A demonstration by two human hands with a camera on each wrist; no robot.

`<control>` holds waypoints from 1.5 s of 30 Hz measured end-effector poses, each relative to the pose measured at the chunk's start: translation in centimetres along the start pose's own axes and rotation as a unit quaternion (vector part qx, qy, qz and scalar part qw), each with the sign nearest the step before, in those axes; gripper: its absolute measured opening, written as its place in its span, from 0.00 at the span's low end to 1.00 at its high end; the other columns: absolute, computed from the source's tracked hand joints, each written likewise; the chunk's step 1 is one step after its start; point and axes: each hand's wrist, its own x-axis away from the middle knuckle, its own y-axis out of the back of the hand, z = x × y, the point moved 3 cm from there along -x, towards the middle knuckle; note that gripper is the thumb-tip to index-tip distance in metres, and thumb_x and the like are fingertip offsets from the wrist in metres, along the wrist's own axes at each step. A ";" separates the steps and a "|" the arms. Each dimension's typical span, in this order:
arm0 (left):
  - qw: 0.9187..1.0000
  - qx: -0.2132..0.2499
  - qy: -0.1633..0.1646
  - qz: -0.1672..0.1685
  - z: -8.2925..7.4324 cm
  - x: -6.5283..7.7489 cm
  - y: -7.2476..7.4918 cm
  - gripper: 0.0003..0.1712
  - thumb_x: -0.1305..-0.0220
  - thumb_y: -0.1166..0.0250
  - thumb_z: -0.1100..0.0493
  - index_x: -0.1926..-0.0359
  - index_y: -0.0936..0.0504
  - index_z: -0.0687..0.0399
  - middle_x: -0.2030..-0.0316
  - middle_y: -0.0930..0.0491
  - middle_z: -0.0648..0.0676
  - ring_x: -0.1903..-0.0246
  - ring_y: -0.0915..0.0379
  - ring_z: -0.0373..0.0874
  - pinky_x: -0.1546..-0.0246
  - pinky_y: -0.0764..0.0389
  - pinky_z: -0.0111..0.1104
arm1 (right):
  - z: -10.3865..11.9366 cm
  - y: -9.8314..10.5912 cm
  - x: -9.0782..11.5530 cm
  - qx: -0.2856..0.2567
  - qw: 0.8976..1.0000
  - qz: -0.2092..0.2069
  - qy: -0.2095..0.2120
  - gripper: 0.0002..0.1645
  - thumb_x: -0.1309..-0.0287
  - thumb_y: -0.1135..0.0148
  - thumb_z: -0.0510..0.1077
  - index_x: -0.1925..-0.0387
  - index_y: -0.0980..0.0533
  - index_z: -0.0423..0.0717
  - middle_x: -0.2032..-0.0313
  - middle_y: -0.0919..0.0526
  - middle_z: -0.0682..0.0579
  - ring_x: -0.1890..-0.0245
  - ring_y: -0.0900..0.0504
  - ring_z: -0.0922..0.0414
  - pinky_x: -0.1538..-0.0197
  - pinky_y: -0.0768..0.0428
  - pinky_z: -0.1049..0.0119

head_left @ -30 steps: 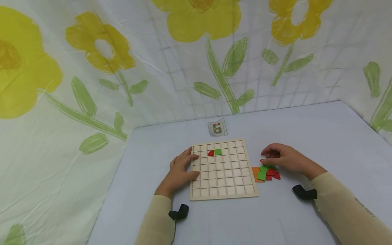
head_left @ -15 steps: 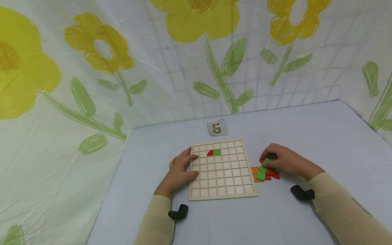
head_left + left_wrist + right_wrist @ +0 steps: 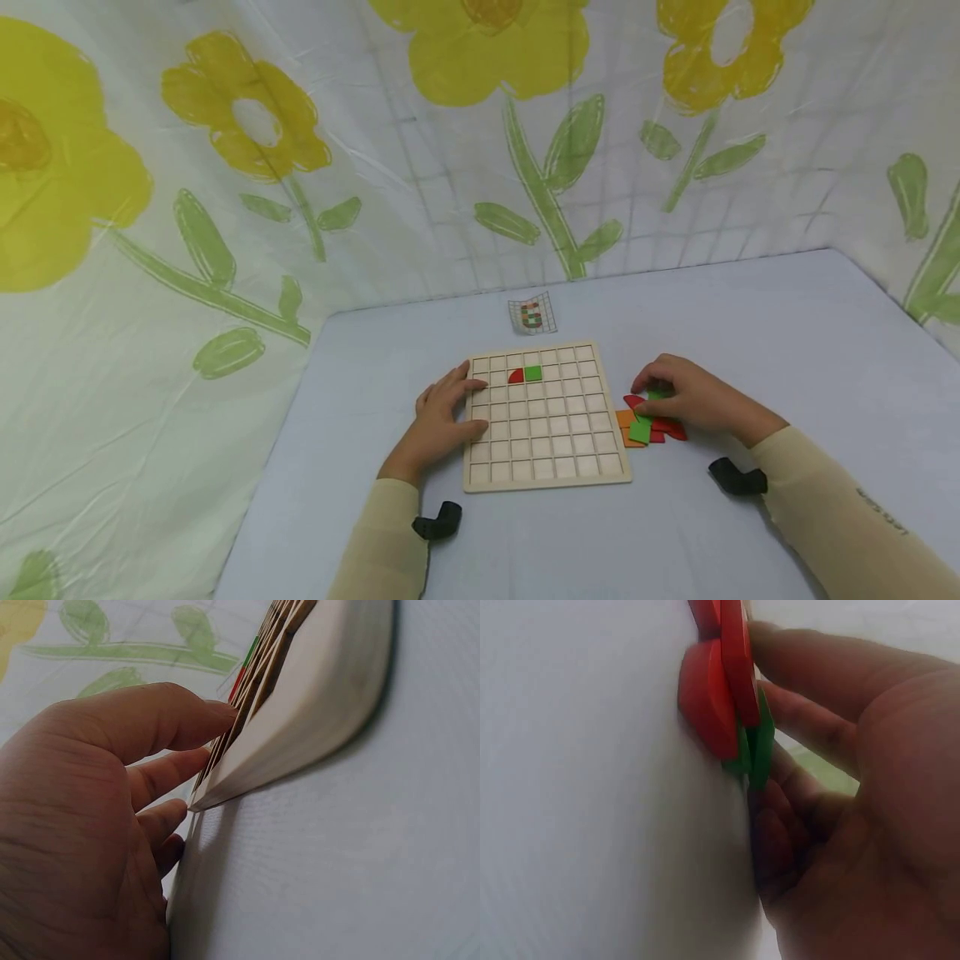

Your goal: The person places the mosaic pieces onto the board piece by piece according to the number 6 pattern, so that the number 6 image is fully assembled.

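In the head view a wooden grid board [image 3: 551,425] lies on the table, holding a red quarter-circle tile [image 3: 516,377] and a green square tile [image 3: 533,373] in its upper rows. My left hand [image 3: 441,421] rests at the board's left edge, thumb and fingertips on its rim, also seen in the left wrist view. My right hand [image 3: 693,398] is over a loose pile of tiles, with thumb and forefinger apart. A red tile [image 3: 633,402] lies by those fingertips. Up close in the right wrist view, the thumb touches a red tile [image 3: 739,667]; fingers lie behind a green tile [image 3: 762,742].
Orange tiles [image 3: 626,419] lie against the board's right edge, beside a green square [image 3: 640,431] in the pile. Behind the board is a small paper card [image 3: 532,314] with a coloured grid pattern. A flower-printed curtain [image 3: 420,192] hangs along the table's back edge.
My right hand has shifted slightly left over the pile. A red tile there has slid left towards the board, and a green tile shows between the fingers. The left hand has stayed put.
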 end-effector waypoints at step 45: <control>1.000 0.006 -0.004 -0.008 0.2 -0.1 -0.1 0.35 0.40 0.26 0.49 0.30 0.19 0.42 0.15 0.48 0.46 0.16 0.56 0.49 0.22 0.66 0.54 | 1.6 0.4 0.3 -0.095 0.993 -0.064 -0.023 0.08 0.26 0.31 0.39 0.48 0.15 0.47 0.54 0.14 0.52 0.54 0.19 0.48 0.55 0.16 0.64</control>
